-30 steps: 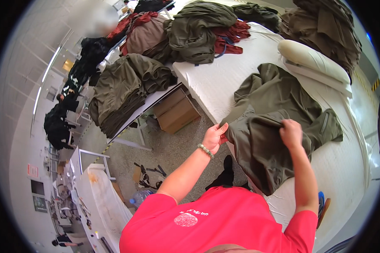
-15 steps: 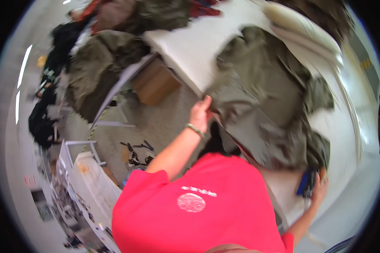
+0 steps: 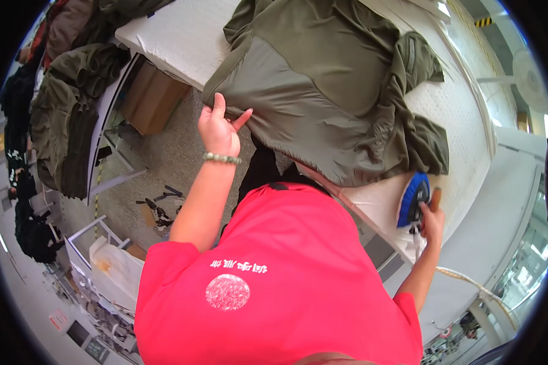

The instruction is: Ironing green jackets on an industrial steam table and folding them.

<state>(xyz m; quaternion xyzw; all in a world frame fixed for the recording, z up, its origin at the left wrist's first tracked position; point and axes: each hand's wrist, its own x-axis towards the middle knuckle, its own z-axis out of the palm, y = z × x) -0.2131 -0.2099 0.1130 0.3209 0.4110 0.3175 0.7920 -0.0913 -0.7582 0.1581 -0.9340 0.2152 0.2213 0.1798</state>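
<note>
Single view only: head-worn fisheye, left unit of a side-by-side pair, looking steeply down over the wearer's red shirt (image 3: 274, 286), which fills 6 o'clock close up. White padded table (image 3: 182, 36) and olive garment (image 3: 323, 91) sit from 12 to 2 o'clock at arm's reach. Floor (image 3: 164, 158) falls away at 9 o'clock, far racks at 7. Straight edges bow near the rim; black vignette all round. No second view for overlap.
</note>
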